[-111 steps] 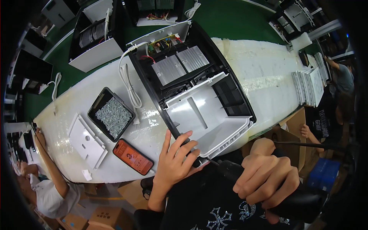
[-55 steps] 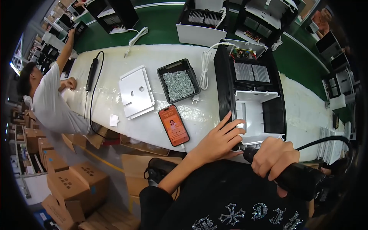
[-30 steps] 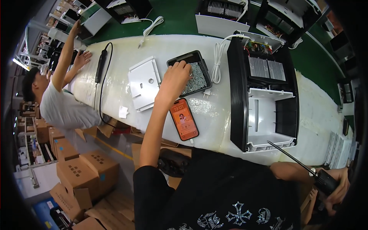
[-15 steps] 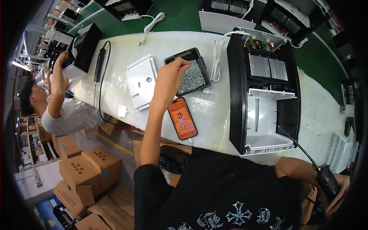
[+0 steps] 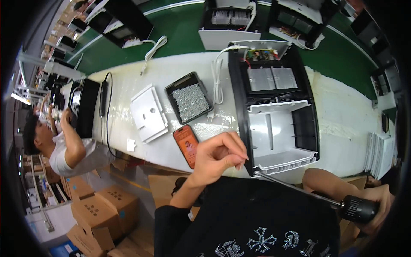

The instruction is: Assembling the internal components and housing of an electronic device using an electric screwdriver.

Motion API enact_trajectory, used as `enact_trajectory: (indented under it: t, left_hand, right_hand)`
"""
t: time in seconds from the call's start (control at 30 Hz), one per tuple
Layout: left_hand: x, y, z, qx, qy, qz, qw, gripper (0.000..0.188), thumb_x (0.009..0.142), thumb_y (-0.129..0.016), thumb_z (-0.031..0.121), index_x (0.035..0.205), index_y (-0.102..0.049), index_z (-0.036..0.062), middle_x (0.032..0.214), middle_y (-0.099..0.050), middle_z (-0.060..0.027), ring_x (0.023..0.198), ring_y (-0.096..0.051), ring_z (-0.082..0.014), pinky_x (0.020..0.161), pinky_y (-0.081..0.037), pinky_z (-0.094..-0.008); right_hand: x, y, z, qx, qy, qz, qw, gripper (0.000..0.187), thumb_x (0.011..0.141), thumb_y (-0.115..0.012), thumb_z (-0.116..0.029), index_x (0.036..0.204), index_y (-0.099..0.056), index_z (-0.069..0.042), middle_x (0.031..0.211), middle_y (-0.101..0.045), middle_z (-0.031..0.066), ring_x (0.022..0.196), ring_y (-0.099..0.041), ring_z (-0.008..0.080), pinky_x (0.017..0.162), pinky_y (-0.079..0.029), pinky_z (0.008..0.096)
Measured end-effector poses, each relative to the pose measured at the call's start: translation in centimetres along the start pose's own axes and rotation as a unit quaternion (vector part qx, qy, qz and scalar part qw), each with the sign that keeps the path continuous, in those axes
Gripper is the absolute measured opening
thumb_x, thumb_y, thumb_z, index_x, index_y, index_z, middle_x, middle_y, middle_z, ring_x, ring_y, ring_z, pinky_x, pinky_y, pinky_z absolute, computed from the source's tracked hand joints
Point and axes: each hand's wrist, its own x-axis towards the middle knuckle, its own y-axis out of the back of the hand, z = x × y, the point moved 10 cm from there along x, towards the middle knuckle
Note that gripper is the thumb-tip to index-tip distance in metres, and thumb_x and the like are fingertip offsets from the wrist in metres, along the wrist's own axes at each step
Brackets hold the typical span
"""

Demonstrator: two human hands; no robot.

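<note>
1. Left hand (image 5: 216,159) has come away from the black screw tray (image 5: 185,81) and is now by the open black case (image 5: 240,111). Power driver (image 5: 358,209) tip has swung over too, from the white compartment (image 5: 284,124) to the case's 7 o'clock corner.
2. Out toward 9 o'clock there's a co-worker's white sleeve (image 5: 70,156), then a second driver (image 5: 103,98) lying on the table (image 5: 122,92), long axis roughly 12 to 6.
3. Next, a white panel (image 5: 150,115). Tray's at its 2 o'clock, full of screws (image 5: 192,105), with an orange-screened phone (image 5: 184,140) at the tray's 6.
4. Left fingers: thumb and index pinched pretty much together. Can't tell if there's a screw between them, too small.
5. Key bit: the driver tip sits just beside those fingertips, at their 5 o'clock. Shaft runs 10 to 4, case 12 to 6. Left hand's way nearer that corner.
6. Right hand (image 5: 382,206) is well off at the left hand's 4 o'clock, fingers wrapped round the driver's grip.
</note>
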Motion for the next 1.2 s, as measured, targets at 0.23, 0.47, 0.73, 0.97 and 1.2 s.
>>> enact_trajectory:
  t: [0.23, 0.47, 0.73, 0.97, 1.2]
  left_hand:
    - [0.4, -3.3, -2.8, -0.15, 0.03, -0.055, 0.987, 0.02, 0.094, -0.063, 0.013, 0.094, -0.051, -0.004, 0.077, -0.062, -0.0232, 0.061, -0.065, -0.0253, 0.05, -0.055, -0.0311]
    - [0.9, -4.2, -3.7, -0.152, 0.04, -0.071, 0.985, 0.023, 0.093, -0.066, 0.015, 0.09, -0.053, -0.0038, 0.077, -0.063, -0.0236, 0.064, -0.068, -0.0295, 0.051, -0.058, -0.0326]
    - [2.2, -6.0, -3.9, 0.052, 0.056, -0.197, 0.977, 0.019, 0.083, -0.072, 0.001, 0.099, -0.063, -0.0058, 0.105, -0.067, -0.0287, 0.089, -0.071, -0.0324, 0.079, -0.058, -0.0381]
    - [3.1, -10.9, -6.3, 0.531, -0.055, -0.297, 0.792, 0.051, 0.075, -0.077, 0.03, 0.116, -0.063, 0.0039, 0.111, -0.067, -0.01, 0.095, -0.064, -0.027, 0.081, -0.047, -0.0338]
    - [2.5, -11.8, -7.5, 0.602, -0.066, -0.286, 0.743, 0.02, 0.074, -0.076, 0.015, 0.092, -0.07, 0.012, 0.068, -0.062, -0.0013, 0.053, -0.051, -0.0212, 0.056, -0.039, -0.033]
  right_hand:
    - [-5.0, -4.1, 13.1, 0.185, -0.238, -0.003, 0.953, 0.027, 0.09, -0.058, -0.015, 0.069, -0.067, -0.001, 0.062, -0.066, 0.0148, 0.047, -0.064, 0.0213, 0.042, -0.056, 0.027]
    - [-4.4, -4.8, 12.0, 0.135, -0.227, -0.034, 0.964, 0.032, 0.095, -0.048, -0.011, 0.07, -0.065, -0.001, 0.065, -0.065, 0.016, 0.047, -0.063, 0.022, 0.038, -0.054, 0.0277]
    - [-3.3, -5.3, 13.5, 0.088, -0.265, -0.023, 0.96, 0.011, 0.085, -0.057, 0.002, 0.074, -0.061, 0.003, 0.063, -0.062, 0.021, 0.044, -0.062, 0.029, 0.033, -0.055, 0.0395]
    - [-2.0, -6.2, 14.0, 0.013, -0.304, -0.1, 0.947, 0.018, 0.08, -0.059, 0.008, 0.065, -0.063, -0.002, 0.057, -0.062, 0.0156, 0.042, -0.06, 0.0222, 0.034, -0.054, 0.0311]
    - [-3.7, -6.5, 13.6, -0.07, -0.306, -0.121, 0.942, 0.015, 0.084, -0.062, 0.005, 0.071, -0.061, -0.002, 0.061, -0.062, 0.0138, 0.038, -0.057, 0.018, 0.029, -0.048, 0.0256]
